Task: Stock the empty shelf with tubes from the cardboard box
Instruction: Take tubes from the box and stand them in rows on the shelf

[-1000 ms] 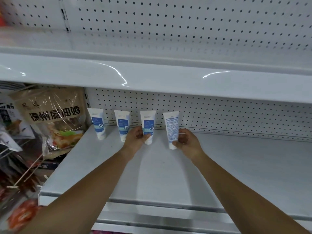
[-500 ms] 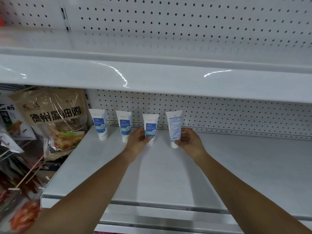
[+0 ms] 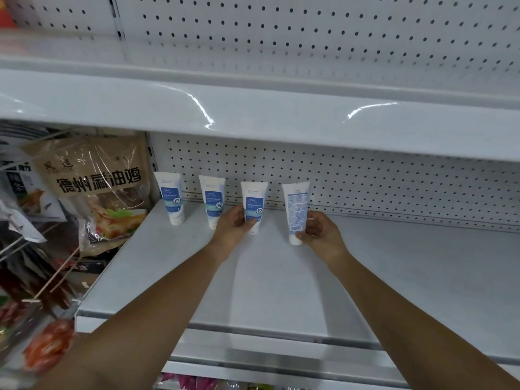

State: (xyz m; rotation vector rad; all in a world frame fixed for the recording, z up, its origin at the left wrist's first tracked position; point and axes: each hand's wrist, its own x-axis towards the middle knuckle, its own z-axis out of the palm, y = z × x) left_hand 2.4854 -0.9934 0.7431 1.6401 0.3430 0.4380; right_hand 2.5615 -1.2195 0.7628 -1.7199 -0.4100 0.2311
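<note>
Regripped lower, near the cap, by the right hand (image 3: 320, 233) within the last second, baring more printed back label on the rightmost tube (image 3: 295, 204), and shifted a touch farther from the neighbouring tube (image 3: 253, 195) pinched by the left hand (image 3: 233, 229).

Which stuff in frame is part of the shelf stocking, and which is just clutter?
Job:
left hand gripping third tube
right hand gripping fourth tube
first tube, second tube, standing
lower shelf

Clutter:
snack bag
upper shelf
pegboard

Cardboard box not in view.
</note>
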